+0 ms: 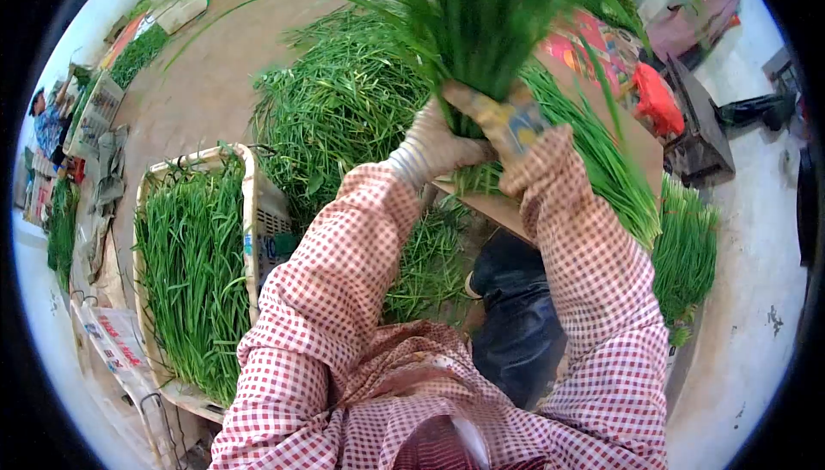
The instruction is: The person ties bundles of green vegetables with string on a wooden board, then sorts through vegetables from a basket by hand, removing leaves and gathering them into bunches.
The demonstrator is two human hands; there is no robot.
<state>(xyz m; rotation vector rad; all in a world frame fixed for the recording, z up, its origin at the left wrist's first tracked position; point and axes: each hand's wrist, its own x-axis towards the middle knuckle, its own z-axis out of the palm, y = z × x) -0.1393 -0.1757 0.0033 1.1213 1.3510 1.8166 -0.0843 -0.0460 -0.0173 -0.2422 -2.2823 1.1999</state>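
Observation:
Both my gloved hands grip one bunch of Chinese chives (485, 32), held up in front of me with its long green leaves fanning away at the top. My left hand (436, 139), in a pale glove, wraps the lower part of the bunch. Just beside it, my right hand (507, 122), in a stained glove with blue and yellow marks, closes round the stems. The leaf tips are smeared by motion. Below my right arm, more chives (593, 143) lie along a brown board (640, 139).
A large heap of loose chives (344, 83) covers the floor ahead. On the left stands a white plastic crate (252, 238) packed with chives. Another upright bundle (685, 251) stands at right, near a red plastic bag (658, 99). A person (50, 126) is at far left.

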